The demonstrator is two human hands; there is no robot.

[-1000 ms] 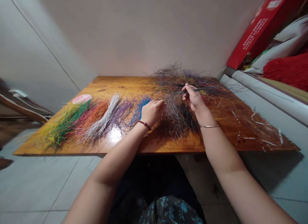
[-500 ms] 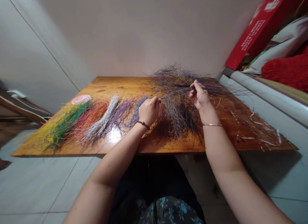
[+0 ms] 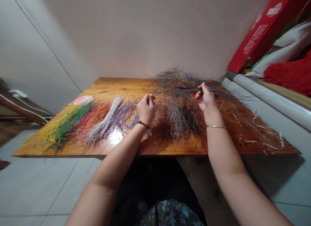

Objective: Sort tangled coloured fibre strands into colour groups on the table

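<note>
My right hand [image 3: 206, 99] is closed around a thin bundle of dark strands [image 3: 187, 89], whose loose ends stick out on both sides. Behind it, against the wall, spreads a tangled pile of dark mixed strands [image 3: 172, 75]. My left hand [image 3: 146, 109] is held in a pinch over blue strands [image 3: 134, 121]; anything between its fingertips is too fine or hidden to make out. Grey strands [image 3: 175, 117] and black strands [image 3: 190, 117] lie on the table between my forearms.
On the wooden table [image 3: 121, 85], sorted bundles run leftward: purple [image 3: 123, 114], silver-white [image 3: 107, 117], orange-red [image 3: 93, 117], green [image 3: 70, 124] and yellow [image 3: 54, 122]. A pink round lid [image 3: 83, 100] sits behind them. White scraps [image 3: 269, 144] lie right; a red box [image 3: 257, 31] stands beyond.
My left hand has drawn left and slightly up, away from the dark bundle it was beside. My right hand has shifted slightly right, still gripping the bundle.
</note>
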